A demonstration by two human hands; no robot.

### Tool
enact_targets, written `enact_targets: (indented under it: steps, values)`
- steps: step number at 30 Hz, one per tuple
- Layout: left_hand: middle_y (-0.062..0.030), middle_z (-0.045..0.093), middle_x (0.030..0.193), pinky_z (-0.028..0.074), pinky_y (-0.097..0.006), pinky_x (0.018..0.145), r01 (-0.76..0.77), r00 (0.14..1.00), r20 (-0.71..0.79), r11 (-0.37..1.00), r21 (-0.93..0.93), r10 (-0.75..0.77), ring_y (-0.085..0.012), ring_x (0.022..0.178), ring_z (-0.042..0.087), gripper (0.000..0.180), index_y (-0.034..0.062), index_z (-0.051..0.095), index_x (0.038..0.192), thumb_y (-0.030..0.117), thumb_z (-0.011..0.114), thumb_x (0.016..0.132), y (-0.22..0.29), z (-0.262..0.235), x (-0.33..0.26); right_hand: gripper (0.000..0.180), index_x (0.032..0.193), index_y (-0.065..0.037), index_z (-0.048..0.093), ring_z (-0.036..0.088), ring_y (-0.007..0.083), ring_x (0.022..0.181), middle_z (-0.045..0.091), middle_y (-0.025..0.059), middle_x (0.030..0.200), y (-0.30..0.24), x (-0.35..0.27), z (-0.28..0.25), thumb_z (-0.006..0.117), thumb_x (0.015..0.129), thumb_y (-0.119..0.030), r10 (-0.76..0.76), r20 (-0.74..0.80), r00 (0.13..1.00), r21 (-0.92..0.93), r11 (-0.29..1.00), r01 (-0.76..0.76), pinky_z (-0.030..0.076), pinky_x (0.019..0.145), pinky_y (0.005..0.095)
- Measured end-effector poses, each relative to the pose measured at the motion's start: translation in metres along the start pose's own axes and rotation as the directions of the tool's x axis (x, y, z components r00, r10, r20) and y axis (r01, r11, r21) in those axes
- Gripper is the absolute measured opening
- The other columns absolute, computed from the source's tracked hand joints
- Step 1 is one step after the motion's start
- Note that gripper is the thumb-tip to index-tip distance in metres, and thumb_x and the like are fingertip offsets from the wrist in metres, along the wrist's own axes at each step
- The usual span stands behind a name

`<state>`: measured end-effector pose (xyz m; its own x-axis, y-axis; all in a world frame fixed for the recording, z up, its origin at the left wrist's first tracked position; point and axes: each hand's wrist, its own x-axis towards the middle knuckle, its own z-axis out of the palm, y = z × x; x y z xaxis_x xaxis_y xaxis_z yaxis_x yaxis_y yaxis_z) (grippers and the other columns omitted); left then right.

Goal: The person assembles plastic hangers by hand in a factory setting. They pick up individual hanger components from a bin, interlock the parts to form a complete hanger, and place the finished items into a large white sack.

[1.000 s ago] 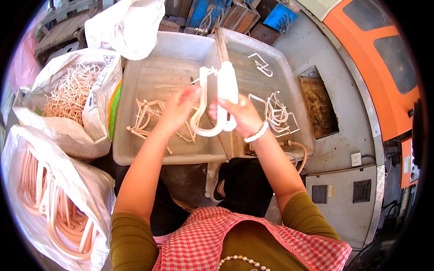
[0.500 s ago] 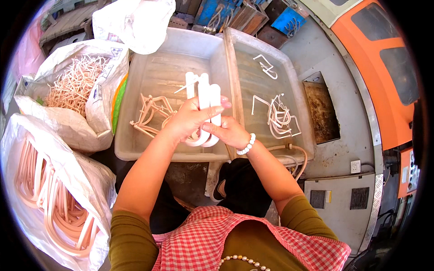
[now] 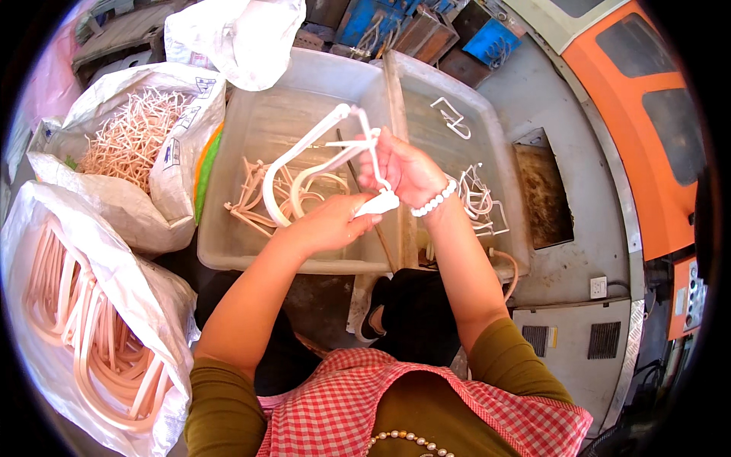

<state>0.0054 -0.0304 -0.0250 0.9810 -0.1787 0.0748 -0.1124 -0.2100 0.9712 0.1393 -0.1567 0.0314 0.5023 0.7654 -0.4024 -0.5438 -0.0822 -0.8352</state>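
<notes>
Over the left plastic tub (image 3: 221,245) I hold a white moulded plastic piece (image 3: 274,179) with long curved arms joined by a thin runner. My left hand (image 3: 331,222) is closed round one thick white end of it. My right hand (image 3: 407,169), with a white bead bracelet at the wrist, has its thumb and fingers closed on the thin runner at the top. The far fingers are partly hidden behind it. Beneath, pinkish thin runners (image 3: 247,202) lie in the left tub. White thin runners (image 3: 476,198) lie in the right tub (image 3: 495,126).
Left of the tubs stands a white sack (image 3: 175,183) of short pale scraps (image 3: 133,141). Nearer is another sack (image 3: 156,293) holding long curved pinkish pieces (image 3: 91,327). A white bag (image 3: 244,38) sits at the far left tub corner. A grey and orange machine (image 3: 609,160) borders the right.
The white pieces were bunched upright between both hands. Now they are turned and spread to the left, my left hand grips one end lower down, and my right hand has risen to the thin runner.
</notes>
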Motion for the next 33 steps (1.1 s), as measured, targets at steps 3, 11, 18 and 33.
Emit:
enact_targets:
  steps: [3, 11, 18, 33]
  values:
    - [-0.0059, 0.061, 0.075, 0.05, -0.027, 0.058, -0.021, 0.994, -0.113, 0.97, -0.241, -0.006, -0.0125, 0.065, 0.059, 0.021, -0.0001, 0.055, 0.097, 0.021, 0.055, 0.093, -0.002, 0.001, 0.004, 0.035, 0.116, -0.002, 0.053, 0.059, 0.018, 0.078, 0.057, 0.0035, 0.077, 0.001, 0.005, 0.011, 0.049, 0.097, -0.031, -0.43, -0.067, 0.9, 0.1, 0.895, 0.435, 0.049, 0.069, 0.0304]
    - [-0.0102, 0.063, 0.087, 0.053, -0.031, 0.061, 0.016, 0.852, -0.171, 0.351, -0.936, -0.495, -0.0179, 0.07, 0.062, 0.02, -0.0009, 0.054, 0.099, 0.018, 0.054, 0.094, 0.0, -0.016, 0.004, 0.012, 0.092, -0.009, 0.063, 0.059, 0.0258, 0.074, 0.06, 0.0095, 0.083, 0.054, -0.031, 0.104, 0.062, 0.08, -0.009, -0.698, 0.561, 0.445, -0.721, -0.148, 0.677, 0.048, 0.079, 0.0422]
    - [-0.0112, 0.064, 0.084, 0.053, -0.033, 0.06, -0.079, 0.71, -0.423, 0.534, -0.842, -0.562, -0.0188, 0.07, 0.063, 0.017, 0.0012, 0.053, 0.103, 0.017, 0.05, 0.095, -0.004, -0.045, 0.003, 0.027, 0.094, -0.006, 0.058, 0.061, 0.0267, 0.079, 0.063, 0.0071, 0.084, -0.081, -0.03, 0.134, 0.042, 0.097, -0.028, -0.961, 0.137, -0.239, -0.109, -0.254, 0.961, 0.046, 0.082, 0.0462]
    - [-0.0113, 0.062, 0.089, 0.052, -0.03, 0.069, -0.494, 0.228, -0.912, 0.767, -0.41, -0.34, -0.0183, 0.076, 0.062, 0.027, -0.0045, 0.054, 0.112, 0.016, 0.054, 0.094, -0.012, -0.15, -0.047, 0.048, 0.12, 0.0, 0.055, 0.06, 0.0299, 0.102, 0.061, 0.0227, 0.109, 0.204, 0.206, -0.07, 0.064, 0.083, -0.028, -0.218, -0.131, 0.967, -0.984, 0.151, -0.1, 0.047, 0.087, 0.0375]
